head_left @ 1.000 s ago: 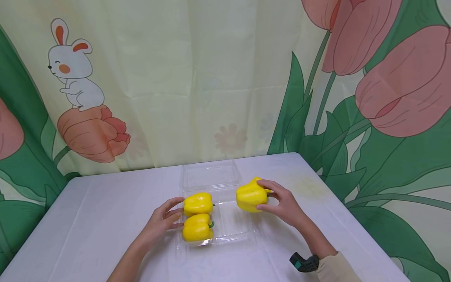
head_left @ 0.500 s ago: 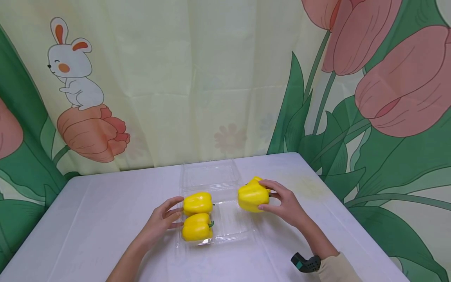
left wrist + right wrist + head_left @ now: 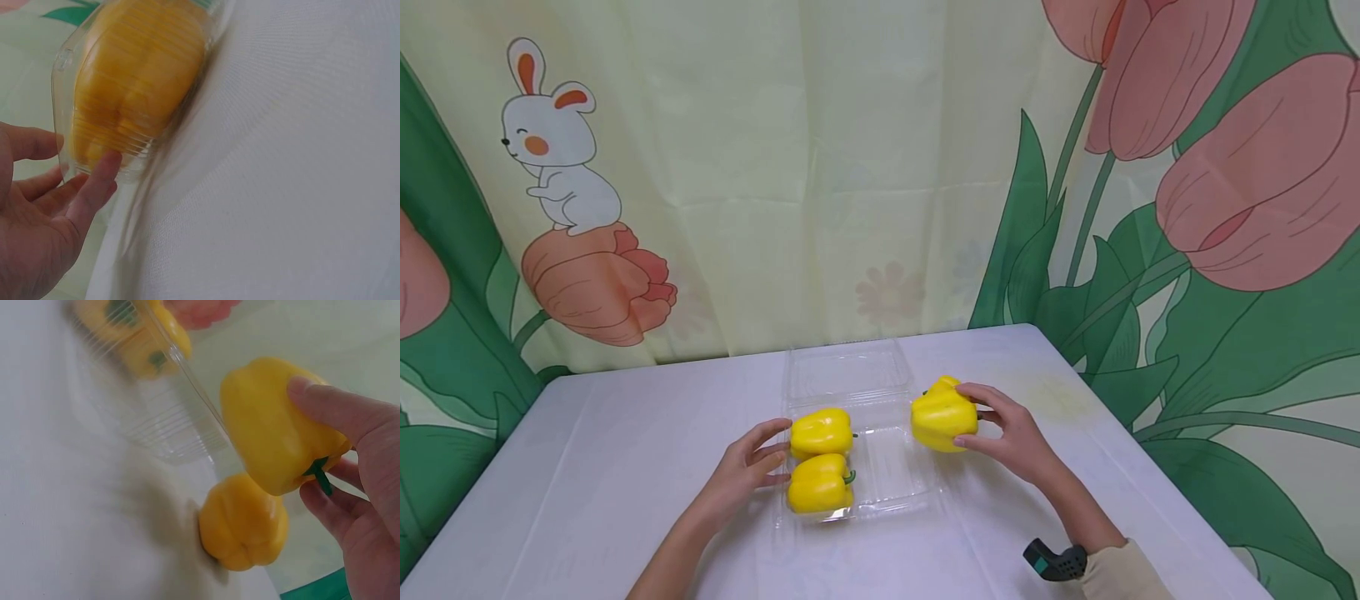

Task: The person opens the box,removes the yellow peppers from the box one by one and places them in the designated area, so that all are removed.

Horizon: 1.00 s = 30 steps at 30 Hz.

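My right hand (image 3: 1011, 433) holds a yellow bell pepper (image 3: 942, 419) by its stem end, just over the right side of a clear plastic clamshell box (image 3: 895, 467). In the right wrist view the held pepper (image 3: 269, 425) shows its green stem, with the thumb along its side. Two more yellow bell peppers (image 3: 822, 434) (image 3: 820, 485) lie side by side in the box's left part, stems to the right. My left hand (image 3: 747, 467) touches the box's left wall with spread fingers; in the left wrist view the fingertips (image 3: 109, 164) rest against the ribbed plastic.
Another yellow pepper (image 3: 244, 525) sits on the table beyond the held one. The box's lid (image 3: 850, 372) lies folded back toward the curtain (image 3: 760, 250) at the rear. A white cloth (image 3: 625, 467) covers the table. A black band (image 3: 1056, 560) is on the right wrist.
My right hand, with the pepper in it, has drifted slightly to the right. The left hand, the box and the two peppers inside stay where they were.
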Each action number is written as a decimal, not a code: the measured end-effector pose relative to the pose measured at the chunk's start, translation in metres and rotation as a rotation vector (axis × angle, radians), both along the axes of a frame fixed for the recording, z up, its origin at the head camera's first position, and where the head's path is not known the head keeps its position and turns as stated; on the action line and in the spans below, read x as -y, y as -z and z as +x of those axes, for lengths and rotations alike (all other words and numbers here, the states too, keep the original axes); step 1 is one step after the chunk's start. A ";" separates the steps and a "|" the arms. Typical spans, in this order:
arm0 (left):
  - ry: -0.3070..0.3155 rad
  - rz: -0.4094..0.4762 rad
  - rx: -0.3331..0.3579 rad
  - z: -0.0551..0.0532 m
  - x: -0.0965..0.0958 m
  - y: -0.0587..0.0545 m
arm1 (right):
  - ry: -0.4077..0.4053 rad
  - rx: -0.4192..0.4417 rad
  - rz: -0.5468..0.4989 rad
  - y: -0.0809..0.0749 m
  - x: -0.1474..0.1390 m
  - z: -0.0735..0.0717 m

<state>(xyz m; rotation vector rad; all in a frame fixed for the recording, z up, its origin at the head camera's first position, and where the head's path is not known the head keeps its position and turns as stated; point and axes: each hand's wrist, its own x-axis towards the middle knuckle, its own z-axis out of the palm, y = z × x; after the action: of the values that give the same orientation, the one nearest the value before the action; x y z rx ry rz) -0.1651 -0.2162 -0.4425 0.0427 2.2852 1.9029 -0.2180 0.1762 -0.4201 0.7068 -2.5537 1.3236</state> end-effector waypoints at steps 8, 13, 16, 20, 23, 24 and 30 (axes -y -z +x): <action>-0.005 0.005 0.007 0.000 0.000 0.000 | 0.009 0.010 0.002 -0.001 -0.003 0.002; -0.003 0.003 0.006 -0.001 0.000 0.001 | 0.015 0.015 -0.002 -0.001 -0.005 0.003; -0.006 0.005 0.008 -0.001 0.000 0.002 | 0.022 0.013 0.000 0.000 -0.006 0.004; -0.007 0.001 0.006 -0.001 0.000 0.002 | 0.031 0.008 0.010 0.001 -0.007 0.004; -0.007 -0.003 0.006 -0.001 0.000 0.002 | 0.035 0.005 0.014 0.001 -0.008 0.005; -0.007 -0.004 0.006 -0.001 0.000 0.002 | 0.036 0.005 0.015 0.001 -0.008 0.005; -0.007 -0.001 0.008 -0.001 0.000 0.002 | 0.034 0.001 0.015 0.002 -0.010 0.006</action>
<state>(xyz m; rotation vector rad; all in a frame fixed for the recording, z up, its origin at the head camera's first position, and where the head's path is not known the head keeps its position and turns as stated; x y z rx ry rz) -0.1664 -0.2163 -0.4443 0.0269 2.2848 1.9021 -0.2125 0.1859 -0.4219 0.6623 -2.5676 1.2958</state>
